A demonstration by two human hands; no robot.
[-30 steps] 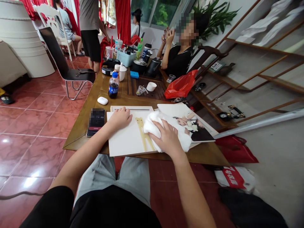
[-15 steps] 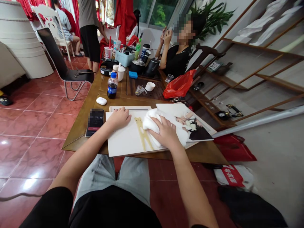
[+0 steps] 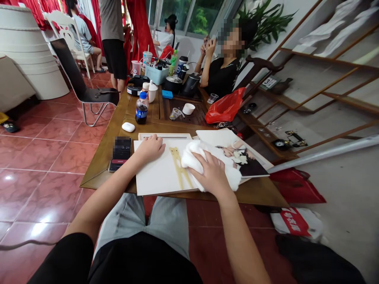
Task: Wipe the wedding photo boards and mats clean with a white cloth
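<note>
Left hand point(image 3: 151, 146) rested palm down, at centre-left of the frame, on a white board point(image 3: 154, 173); its fingers lay near one another, flat, and gripped nothing. Right hand point(image 3: 213, 171), right of centre, held a bunched white cloth point(image 3: 192, 156), its fingers curved over the top. The cloth lay on the right part of the board, just beside a yellow figure point(image 3: 174, 154) with two long legs, which sat between the two hands. A photo print point(image 3: 251, 169) with a black lower corner lay to the right of the cloth. The board was near the front edge of the brown surface point(image 3: 99, 175). Left of the board: a phone point(image 3: 121, 152), with a white case point(image 3: 128, 127) above it in the frame. Higher up, at upper centre-left, stood a blue-capped bottle point(image 3: 141, 108) of dark liquid; a red bag point(image 3: 225, 106) lay at upper centre-right.
</note>
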